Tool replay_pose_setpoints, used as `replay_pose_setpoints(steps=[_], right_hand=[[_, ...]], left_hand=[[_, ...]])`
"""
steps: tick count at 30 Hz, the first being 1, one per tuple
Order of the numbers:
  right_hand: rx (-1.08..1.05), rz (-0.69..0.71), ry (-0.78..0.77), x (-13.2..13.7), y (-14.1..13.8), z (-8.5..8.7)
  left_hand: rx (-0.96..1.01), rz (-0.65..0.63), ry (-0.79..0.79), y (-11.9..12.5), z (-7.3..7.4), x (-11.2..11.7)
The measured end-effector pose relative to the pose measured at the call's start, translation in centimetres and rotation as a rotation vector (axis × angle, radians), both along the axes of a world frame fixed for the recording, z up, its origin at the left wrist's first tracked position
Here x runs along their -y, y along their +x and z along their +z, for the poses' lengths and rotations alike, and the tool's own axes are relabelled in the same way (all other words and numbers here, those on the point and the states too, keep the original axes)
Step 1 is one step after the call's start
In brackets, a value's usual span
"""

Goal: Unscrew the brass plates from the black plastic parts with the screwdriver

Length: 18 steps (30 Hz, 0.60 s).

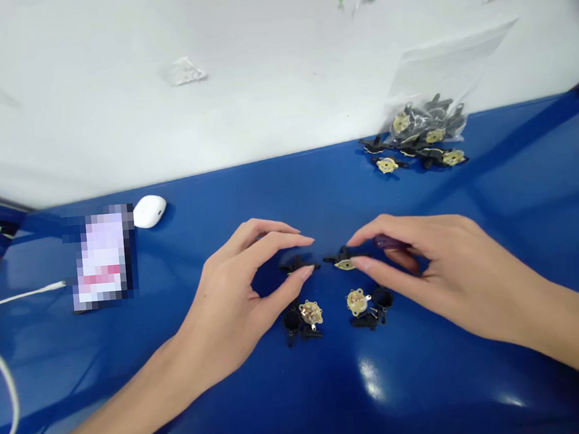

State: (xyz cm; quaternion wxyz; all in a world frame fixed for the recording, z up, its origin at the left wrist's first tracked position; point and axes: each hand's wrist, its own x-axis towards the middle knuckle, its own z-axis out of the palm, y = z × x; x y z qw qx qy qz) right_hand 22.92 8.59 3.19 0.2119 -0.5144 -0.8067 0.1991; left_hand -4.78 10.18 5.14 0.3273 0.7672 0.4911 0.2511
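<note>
My left hand (pixel 231 302) has thumb and fingers apart around a small black plastic part (pixel 290 265), partly hidden by the thumb. My right hand (pixel 424 266) has its thumb and index finger at a similar black part with a cream disc (pixel 344 265). A dark purple handle (pixel 390 241) is tucked into the curled fingers of that hand; its far end is hidden. Nearer to me lie two groups of loose pieces: a cream disc with metal contacts (pixel 311 313) beside a black housing (pixel 292 320), and another cream disc (pixel 357 302) beside a black housing (pixel 383 296).
A clear plastic bag (pixel 439 78) of black-and-cream parts leans on the white wall at the back right, with several loose assemblies (pixel 387 165) before it. On the left are a blurred phone (pixel 102 258), a white case (pixel 149 211) and a white cable (pixel 25 296). The tabletop (pixel 237 187) is blue.
</note>
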Motion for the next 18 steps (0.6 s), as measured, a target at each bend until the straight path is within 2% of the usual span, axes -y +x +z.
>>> replay_pose_setpoints(steps=[5, 10, 14, 18], right_hand=[[0.055, 0.08, -0.02, -0.3, 0.4, -0.8], [-0.077, 0.014, -0.092, -0.3, 0.6, -0.5], [-0.198, 0.088, -0.15, 0.5, 0.2, 0.5], [-0.214, 0.16, -0.06, 1.3, -0.4, 0.8]], left_hand=[[-0.091, -0.148, 0.088, 0.7, -0.1, -0.6], [-0.098, -0.225, 0.2, 1.1, -0.8, -0.1], [0.054, -0.206, 0.183, 1.2, -1.4, 1.0], [0.175, -0.147, 0.107, 1.0, -1.7, 1.9]])
